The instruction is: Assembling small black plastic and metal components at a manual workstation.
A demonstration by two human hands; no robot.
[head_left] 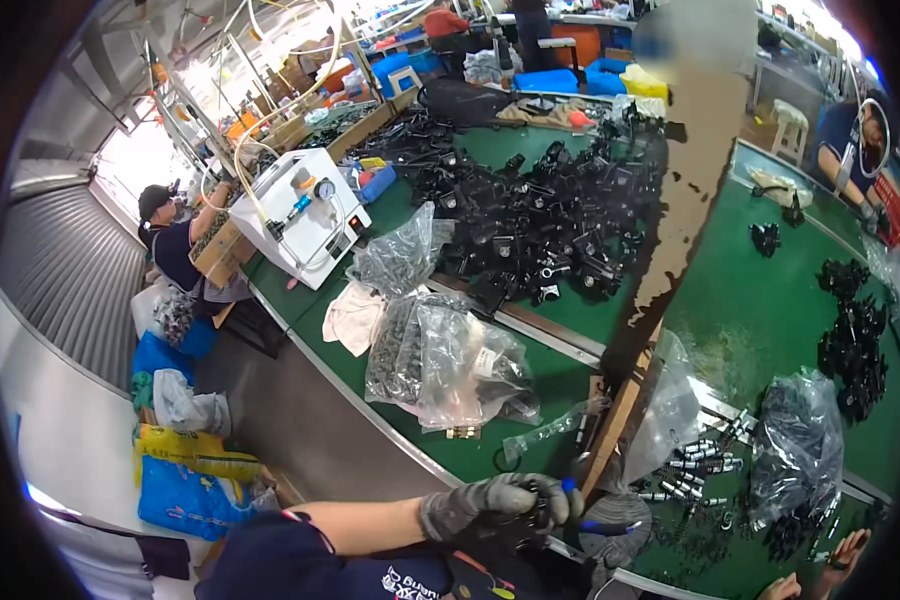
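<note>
The gloved left hand [500,502] holds a black part [538,514], mostly hidden, in its grip; the right grip I cannot tell.

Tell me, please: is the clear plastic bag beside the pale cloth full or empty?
The clear plastic bag is not empty: small greyish parts show through it. Whether it is full, I cannot tell.

In your gloved left fingers [510,497] you hold a small black part [536,517] just beside the worktop [475,460] edge, its outline mostly hidden by your grip. To its right, a slender blue tool [608,527] lies roughly level, its tip dark.
</note>
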